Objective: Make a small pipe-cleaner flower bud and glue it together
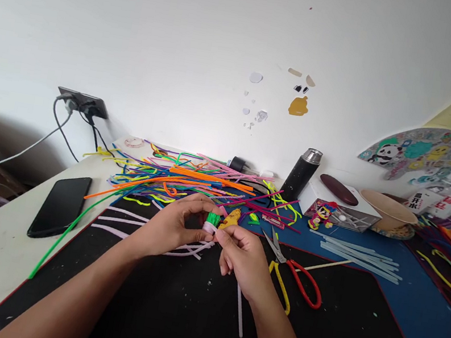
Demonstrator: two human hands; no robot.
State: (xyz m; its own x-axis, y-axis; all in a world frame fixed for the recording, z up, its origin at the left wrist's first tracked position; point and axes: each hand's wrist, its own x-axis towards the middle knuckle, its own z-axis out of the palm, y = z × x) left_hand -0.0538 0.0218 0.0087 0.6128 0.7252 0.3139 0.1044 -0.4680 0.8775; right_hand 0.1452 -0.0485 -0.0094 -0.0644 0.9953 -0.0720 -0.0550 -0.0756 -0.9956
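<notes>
Between the thumb and fingers of my left hand [176,221] is a small green-and-white pipe cleaner piece [212,221], green above and pale below. My right hand [242,255] pinches at its pale lower edge, fingertips almost meeting the left ones. They close on a pale pipe cleaner [240,313], whose long tail shows below the right hand on the black mat. A yellow figure-like piece [231,218] lies just behind my fingers. Red-handled scissors [291,264] rest partly open right of my right hand, beside a bent yellow pipe cleaner [281,288].
Many coloured pipe cleaners [164,176] are heaped at the back. A phone [60,205] lies left of the black mat [167,309]. A black thermos [301,176], a small pink-and-yellow figure [322,215], a white box [312,192], a bowl [388,213] and translucent sticks [362,257] stand or lie right.
</notes>
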